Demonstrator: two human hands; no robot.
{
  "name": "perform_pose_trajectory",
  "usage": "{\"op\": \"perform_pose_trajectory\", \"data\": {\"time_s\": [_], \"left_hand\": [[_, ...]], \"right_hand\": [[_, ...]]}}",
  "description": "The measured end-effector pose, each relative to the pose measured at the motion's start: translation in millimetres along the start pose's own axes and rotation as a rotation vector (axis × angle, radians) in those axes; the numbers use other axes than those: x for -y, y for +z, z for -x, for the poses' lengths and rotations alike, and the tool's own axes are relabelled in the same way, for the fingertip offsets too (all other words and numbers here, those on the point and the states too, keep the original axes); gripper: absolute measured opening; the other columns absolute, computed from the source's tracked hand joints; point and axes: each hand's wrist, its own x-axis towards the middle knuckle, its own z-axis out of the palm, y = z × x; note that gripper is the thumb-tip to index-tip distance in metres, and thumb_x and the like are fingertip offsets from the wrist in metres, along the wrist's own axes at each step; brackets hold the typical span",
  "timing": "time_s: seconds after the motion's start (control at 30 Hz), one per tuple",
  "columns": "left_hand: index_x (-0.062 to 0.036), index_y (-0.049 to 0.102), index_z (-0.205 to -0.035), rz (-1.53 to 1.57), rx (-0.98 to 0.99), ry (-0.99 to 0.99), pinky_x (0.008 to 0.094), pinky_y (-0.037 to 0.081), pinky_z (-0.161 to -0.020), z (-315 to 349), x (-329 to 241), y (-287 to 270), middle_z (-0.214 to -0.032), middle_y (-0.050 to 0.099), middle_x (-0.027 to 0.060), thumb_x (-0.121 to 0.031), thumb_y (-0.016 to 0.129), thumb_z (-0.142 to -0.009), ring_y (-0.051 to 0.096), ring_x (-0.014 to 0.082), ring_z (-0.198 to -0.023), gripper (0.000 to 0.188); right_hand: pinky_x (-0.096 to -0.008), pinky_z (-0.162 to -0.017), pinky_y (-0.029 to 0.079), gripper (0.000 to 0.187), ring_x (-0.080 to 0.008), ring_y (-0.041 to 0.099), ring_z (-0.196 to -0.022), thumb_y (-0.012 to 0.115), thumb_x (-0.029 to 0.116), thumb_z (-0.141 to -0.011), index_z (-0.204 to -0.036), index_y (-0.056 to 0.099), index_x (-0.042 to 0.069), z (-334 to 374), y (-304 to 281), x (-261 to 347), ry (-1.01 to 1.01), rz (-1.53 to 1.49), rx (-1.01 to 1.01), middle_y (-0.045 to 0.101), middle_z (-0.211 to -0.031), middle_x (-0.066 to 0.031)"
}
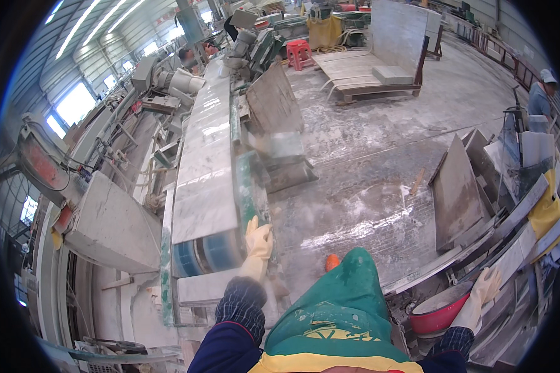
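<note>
Both my hands wear cream gloves. My left hand (pixel 259 242) is at the near right corner of a long pale stone slab (pixel 205 208), beside the green side frame (pixel 245 180) of a conveyor. Its fingers point forward, partly apart, and no held object shows; whether it touches the slab I cannot tell. Below the slab's near end, a blue roller (pixel 221 253) shows. Out to the right, my right hand (pixel 484 291) has its fingers stretched out over the rim of a red basin (pixel 438 314), next to leaning slab strips. A green apron (pixel 333 304) covers my front.
Leaning slabs (pixel 457 199) stand at the right, a board (pixel 274 99) beside the conveyor. Farther off are a stone-loaded wooden pallet (pixel 348 74), a red stool (pixel 298 55) and a person (pixel 541 96). Machine housing (pixel 112 224) stands left; an orange object (pixel 332 262) lies ahead.
</note>
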Motion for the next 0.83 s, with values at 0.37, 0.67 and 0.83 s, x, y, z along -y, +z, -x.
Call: {"op": "perform_pose_trajectory", "data": {"time_s": [0.37,0.67,0.83], "left_hand": [[-0.0178,0.078,-0.104,-0.033,-0.03,-0.006,0.045,0.038,-0.114,2,-1,3,-0.14,0.055,0.0299,-0.012,0.068,-0.077,0.05,0.0456,-0.132,0.029],[-0.0147,0.078,-0.101,-0.038,-0.045,0.018,0.0453,0.038,-0.115,0,-10,-3,-0.123,0.067,0.0257,-0.01,0.068,-0.077,0.054,0.0402,-0.129,0.026],[-0.0144,0.078,-0.101,-0.036,-0.018,0.039,0.0462,0.038,-0.115,-2,-8,-7,-0.123,0.067,0.0248,-0.011,0.069,-0.076,0.053,0.0404,-0.131,0.026]], "right_hand": [[-0.0581,-0.107,0.037,0.052,-0.0324,0.045,-0.139,0.055,0.039,-0.098,-0.145,0.054,0.015,13,-11,3,-0.027,-0.074,0.044,0.052,-0.148,-0.0147],[-0.0583,-0.113,0.029,0.057,-0.0367,0.039,-0.143,0.052,0.041,-0.1,-0.152,0.045,0.018,19,-4,-16,-0.123,-0.147,0.141,0.045,-0.154,-0.0161],[-0.0566,-0.117,0.024,0.063,-0.0386,0.033,-0.146,0.052,0.044,-0.1,-0.155,0.04,0.015,0,13,-24,-0.132,-0.185,0.198,0.041,-0.156,-0.0203]]}}
